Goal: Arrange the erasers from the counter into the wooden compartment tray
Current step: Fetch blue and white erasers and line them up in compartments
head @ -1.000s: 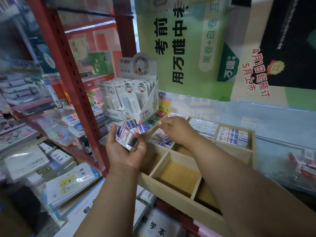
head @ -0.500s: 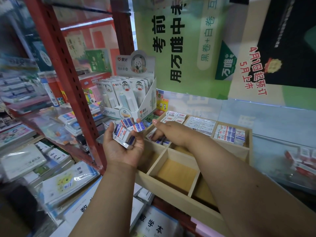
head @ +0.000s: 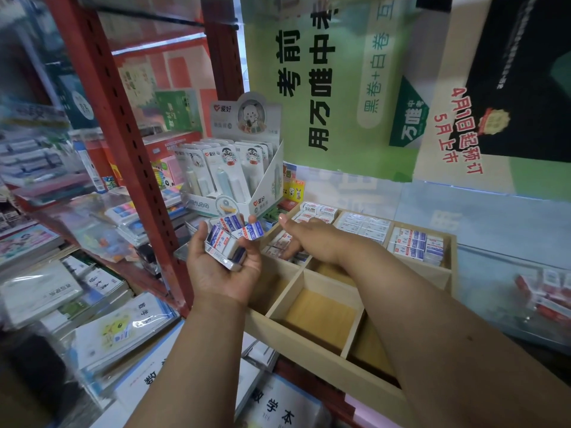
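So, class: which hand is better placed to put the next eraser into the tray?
The right hand. It hovers open over the wooden tray, beside the erasers, and holds nothing. The left hand is cupped round that stack, so it serves as the supply.

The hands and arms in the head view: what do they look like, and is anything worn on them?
Both forearms are bare up to the picture's edge: no sleeve, watch, bracelet or glove shows. The left hand and the right hand carry no visible ring. The fingers have short, plain nails.
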Motion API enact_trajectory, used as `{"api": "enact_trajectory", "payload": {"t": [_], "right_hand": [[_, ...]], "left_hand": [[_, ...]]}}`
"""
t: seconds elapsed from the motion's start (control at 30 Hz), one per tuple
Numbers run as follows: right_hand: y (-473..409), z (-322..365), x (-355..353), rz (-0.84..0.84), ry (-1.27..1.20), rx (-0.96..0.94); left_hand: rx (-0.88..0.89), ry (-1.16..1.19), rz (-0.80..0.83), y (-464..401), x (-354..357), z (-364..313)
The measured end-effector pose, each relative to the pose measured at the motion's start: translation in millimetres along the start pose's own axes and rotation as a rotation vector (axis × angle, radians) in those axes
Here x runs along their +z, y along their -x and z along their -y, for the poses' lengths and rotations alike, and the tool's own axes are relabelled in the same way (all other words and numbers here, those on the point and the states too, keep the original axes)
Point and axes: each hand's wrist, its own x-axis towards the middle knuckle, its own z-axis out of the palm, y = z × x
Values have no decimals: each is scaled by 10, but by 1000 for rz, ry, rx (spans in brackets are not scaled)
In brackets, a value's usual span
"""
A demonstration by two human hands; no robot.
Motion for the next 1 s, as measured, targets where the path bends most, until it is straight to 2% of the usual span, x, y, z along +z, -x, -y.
{"api": "enact_trajectory", "payload": {"t": [0.17, 0.37, 0.6, 0.77, 0.93, 1.0], "right_hand": [[-2, -17, 31, -15, 8, 32], [90, 108, -22, -120, -408, -269], [22, 99, 34, -36, -637, -342], [76, 87, -14, -41, -576, -398], [135, -37, -294, -301, -811, -315], [122, -108, -370, -433, -699, -230]], "left_hand": [[-13, -14, 7, 30, 27, 23], [-94, -93, -17, 22, 60, 41], [-132, -112, -28, 0, 86, 27], [-115, -110, -55, -24, 56, 35], [-100, -92, -39, -17, 64, 43], [-99, -81, -31, -16, 67, 44]]}}
